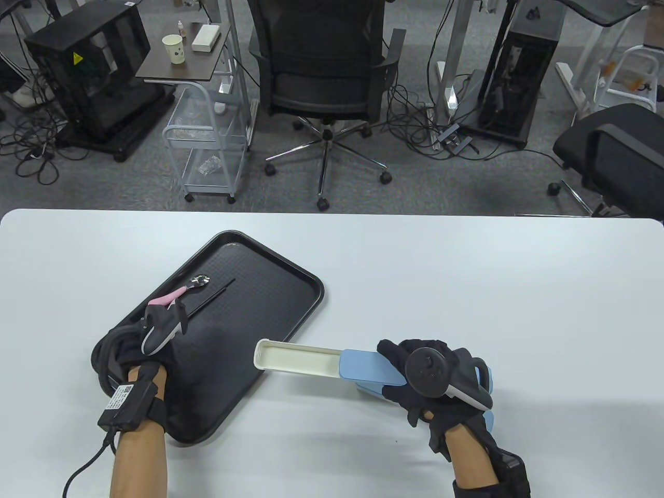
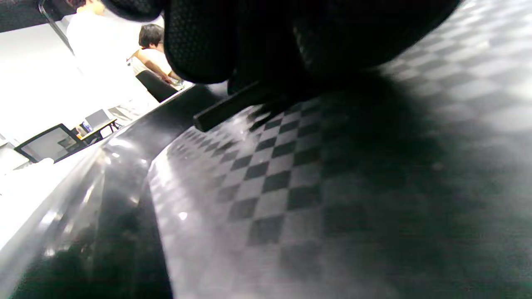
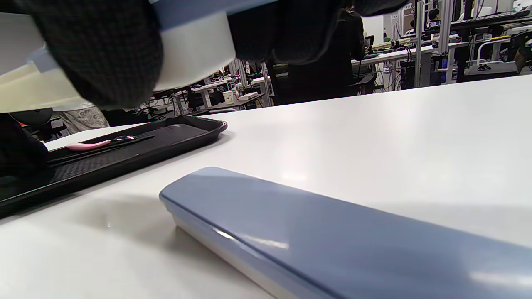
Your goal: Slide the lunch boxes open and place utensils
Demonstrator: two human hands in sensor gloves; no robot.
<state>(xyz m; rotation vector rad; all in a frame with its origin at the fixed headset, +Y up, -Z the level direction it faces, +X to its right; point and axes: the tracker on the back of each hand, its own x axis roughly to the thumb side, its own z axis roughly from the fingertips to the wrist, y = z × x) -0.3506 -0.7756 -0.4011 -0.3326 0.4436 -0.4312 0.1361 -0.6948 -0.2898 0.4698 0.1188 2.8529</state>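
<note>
Left fingers [image 2: 199, 45]: curled down onto a black chopstick [image 2: 226, 109] on the tray floor, apparently pinching it.
Left hand [image 1: 148, 347]: low over the black tray [image 1: 290, 270].
Spoon [image 1: 179, 291]: pink handle, lying in the tray just beyond the left hand.
Right hand [image 1: 430, 376]: fingers wrapped round the blue lid end of the open lunch box [image 1: 298, 358], held above the table [image 1: 467, 270].
Open box: cream inside bared, pointing towards the tray.
Second lunch box [image 3: 332, 236]: shut, flat on the table beneath the right hand.
</note>
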